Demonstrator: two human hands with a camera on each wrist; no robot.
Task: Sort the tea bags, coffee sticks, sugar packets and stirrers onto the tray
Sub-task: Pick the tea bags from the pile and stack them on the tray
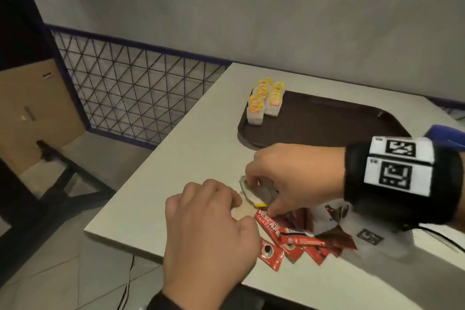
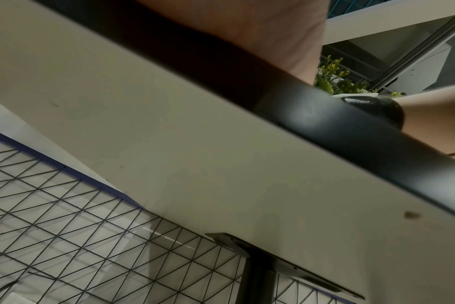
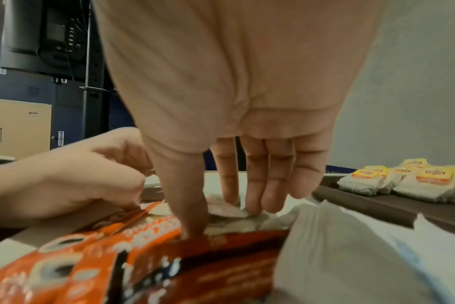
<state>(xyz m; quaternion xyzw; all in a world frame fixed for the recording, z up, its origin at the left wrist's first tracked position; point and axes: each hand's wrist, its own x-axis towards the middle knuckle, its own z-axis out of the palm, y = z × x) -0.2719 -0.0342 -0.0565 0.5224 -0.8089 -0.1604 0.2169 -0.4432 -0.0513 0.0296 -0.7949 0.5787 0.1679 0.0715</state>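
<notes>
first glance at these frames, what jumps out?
Both hands meet at the table's near edge: the right hand closes its thumb and fingers on a small pale tea bag, and the left hand pinches another pale packet beside it. Red coffee sticks lie fanned on the table just under them. Further back, yellow-tagged tea bags sit bunched in the brown tray's far left corner.
</notes>
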